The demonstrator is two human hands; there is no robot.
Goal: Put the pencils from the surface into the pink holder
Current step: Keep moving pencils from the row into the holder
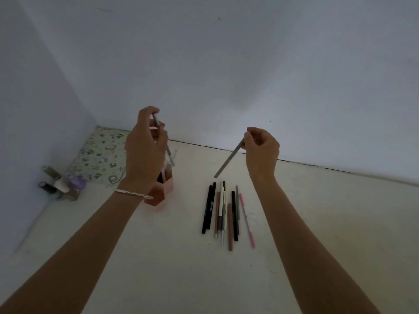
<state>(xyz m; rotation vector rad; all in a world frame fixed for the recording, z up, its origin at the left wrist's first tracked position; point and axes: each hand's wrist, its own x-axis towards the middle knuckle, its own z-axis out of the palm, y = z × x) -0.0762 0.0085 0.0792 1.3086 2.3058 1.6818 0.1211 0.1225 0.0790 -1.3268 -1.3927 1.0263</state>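
Observation:
The pink holder (162,192) stands on the pale surface, partly hidden behind my left wrist. My left hand (145,150) pinches a thin grey pencil (169,152) right above the holder, its lower end at the holder's mouth. Raised to the right, my right hand (261,148) pinches the top of another grey pencil (227,160), which slants down and left in the air. Several pencils (224,214), black, brown, white, grey and pink, lie side by side on the surface below it.
A patterned green pouch (102,155) lies in the back left corner by the wall. Small bottles and jars (61,184) cluster in front of it. White walls close the left and far sides.

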